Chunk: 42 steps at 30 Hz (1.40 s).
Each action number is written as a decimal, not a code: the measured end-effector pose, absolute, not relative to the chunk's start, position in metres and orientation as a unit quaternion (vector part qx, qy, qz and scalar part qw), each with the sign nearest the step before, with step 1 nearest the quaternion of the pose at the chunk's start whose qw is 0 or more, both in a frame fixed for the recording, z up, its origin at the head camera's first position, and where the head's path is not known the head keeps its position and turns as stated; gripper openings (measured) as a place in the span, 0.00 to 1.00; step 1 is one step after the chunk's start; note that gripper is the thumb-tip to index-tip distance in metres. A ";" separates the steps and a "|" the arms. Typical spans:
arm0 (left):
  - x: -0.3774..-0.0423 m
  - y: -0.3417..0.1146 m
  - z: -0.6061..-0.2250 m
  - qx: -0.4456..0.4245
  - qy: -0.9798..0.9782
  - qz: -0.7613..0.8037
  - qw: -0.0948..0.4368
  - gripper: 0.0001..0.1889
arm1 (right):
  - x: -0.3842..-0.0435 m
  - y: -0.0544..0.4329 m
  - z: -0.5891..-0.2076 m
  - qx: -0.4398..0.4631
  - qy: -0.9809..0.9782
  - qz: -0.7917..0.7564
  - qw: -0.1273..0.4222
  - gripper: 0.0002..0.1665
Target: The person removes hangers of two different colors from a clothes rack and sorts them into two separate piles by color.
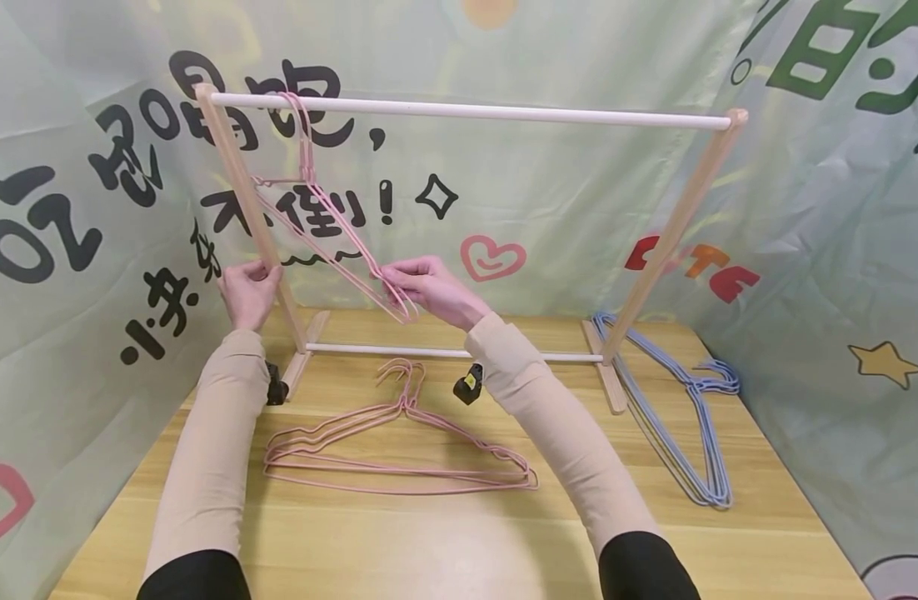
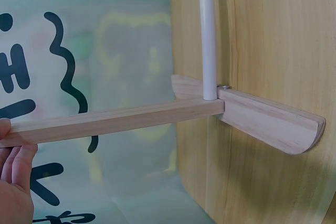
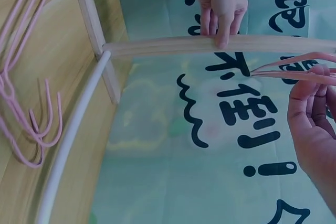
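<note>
Pink clothes hangers hang by their hooks near the left end of the rack's white top rod. My right hand pinches their lower right corner between thumb and fingers; the right wrist view has this hand at its right edge. Around the rack's left wooden post, low on its length, my left hand has its fingers and thumb. The left wrist view shows part of that hand on the post, well above the foot.
Several pink hangers lie stacked on the wooden table before the rack. Blue hangers lie by the right foot. The white lower rod joins both posts. Printed cloth stands behind and at both sides.
</note>
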<state>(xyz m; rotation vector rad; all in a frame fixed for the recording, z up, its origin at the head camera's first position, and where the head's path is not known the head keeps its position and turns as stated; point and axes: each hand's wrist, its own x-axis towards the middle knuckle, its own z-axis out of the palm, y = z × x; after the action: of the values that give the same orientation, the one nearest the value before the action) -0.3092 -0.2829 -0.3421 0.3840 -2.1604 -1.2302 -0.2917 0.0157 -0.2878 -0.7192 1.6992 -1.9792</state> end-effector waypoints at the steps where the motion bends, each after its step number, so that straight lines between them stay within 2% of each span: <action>1: -0.310 -0.283 -0.342 0.144 -0.816 -0.466 0.310 0.17 | -0.291 0.015 -0.287 -0.260 0.609 -0.717 0.218 0.23; 24: -0.308 -0.281 -0.342 0.139 -0.814 -0.466 0.318 0.17 | -0.295 0.040 -0.290 -0.268 0.593 -0.736 0.186 0.23; 28: -0.309 -0.282 -0.343 0.143 -0.812 -0.468 0.319 0.16 | -0.295 0.042 -0.289 -0.268 0.594 -0.737 0.180 0.21; 33: -0.309 -0.282 -0.343 0.144 -0.812 -0.470 0.315 0.16 | -0.296 0.044 -0.290 -0.263 0.590 -0.742 0.182 0.13; 38: -0.310 -0.282 -0.343 0.145 -0.813 -0.468 0.316 0.16 | -0.297 0.044 -0.290 -0.262 0.592 -0.740 0.182 0.17; 42: -0.309 -0.282 -0.343 0.145 -0.813 -0.470 0.312 0.16 | -0.297 0.043 -0.290 -0.258 0.598 -0.738 0.176 0.15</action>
<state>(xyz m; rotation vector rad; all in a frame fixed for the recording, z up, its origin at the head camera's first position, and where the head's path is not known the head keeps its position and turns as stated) -0.3092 -0.2821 -0.3426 0.3833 -2.1440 -1.2398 -0.2970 0.0434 -0.2902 -0.7295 1.6943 -2.0893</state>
